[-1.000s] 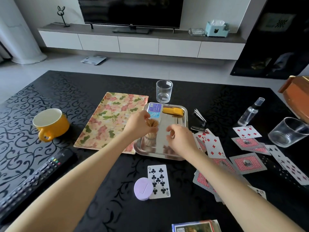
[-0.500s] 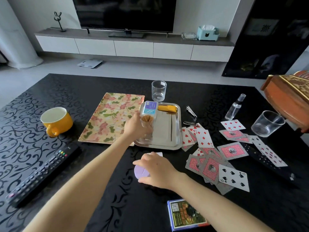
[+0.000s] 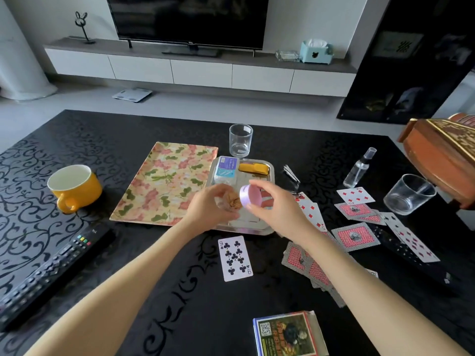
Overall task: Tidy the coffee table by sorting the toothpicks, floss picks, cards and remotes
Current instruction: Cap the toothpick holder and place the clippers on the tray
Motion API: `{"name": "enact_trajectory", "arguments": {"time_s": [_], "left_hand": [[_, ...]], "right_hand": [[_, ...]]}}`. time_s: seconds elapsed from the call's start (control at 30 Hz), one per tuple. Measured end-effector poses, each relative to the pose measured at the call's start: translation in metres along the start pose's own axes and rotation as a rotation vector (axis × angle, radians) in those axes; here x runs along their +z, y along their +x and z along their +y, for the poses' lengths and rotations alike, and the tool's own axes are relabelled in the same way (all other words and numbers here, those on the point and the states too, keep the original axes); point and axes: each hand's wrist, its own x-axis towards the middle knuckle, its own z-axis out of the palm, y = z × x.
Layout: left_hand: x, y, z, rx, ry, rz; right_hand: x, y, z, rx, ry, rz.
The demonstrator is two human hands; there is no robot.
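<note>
My left hand (image 3: 209, 208) grips a clear toothpick jar (image 3: 231, 201) full of toothpicks, tilted over the steel tray (image 3: 268, 168). My right hand (image 3: 276, 208) holds the jar's round purple lid (image 3: 250, 196) just right of the jar's mouth, a little apart from it. On the tray lie a floss pick packet (image 3: 226, 168) and a yellow item (image 3: 253, 168). A nine of clubs (image 3: 235, 258) lies face up in front of the tray. Playing cards (image 3: 356, 236) are scattered to the right. A black remote (image 3: 51, 273) lies at the left.
A floral tray (image 3: 167, 181) and a yellow mug (image 3: 74, 187) sit left. A glass (image 3: 240, 140) stands behind the steel tray. At the right are a spray bottle (image 3: 359, 168), another glass (image 3: 408, 194), a wooden box (image 3: 442, 160) and a second remote (image 3: 411, 255). A card box (image 3: 288, 335) lies near me.
My right hand picked up the purple lid from beside the nine of clubs and carried it up to the toothpick jar. My left hand kept hold of the jar.
</note>
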Motion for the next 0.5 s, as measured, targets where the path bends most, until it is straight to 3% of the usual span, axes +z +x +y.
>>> {"name": "enact_trajectory", "arguments": {"time_s": [0.1,0.33,0.5], "left_hand": [[-0.006,-0.005,0.001,0.046,-0.026,-0.015],[-0.020,-0.016,0.015,0.093,-0.008,-0.097],[-0.028,-0.018,0.019,0.044,-0.059,-0.167]], "right_hand": [[-0.002,0.003,-0.008,-0.063,-0.100,-0.132],[-0.019,0.011,-0.026,-0.200,-0.215,-0.247],[-0.029,0.016,-0.037,-0.202,-0.211,-0.344]]}}
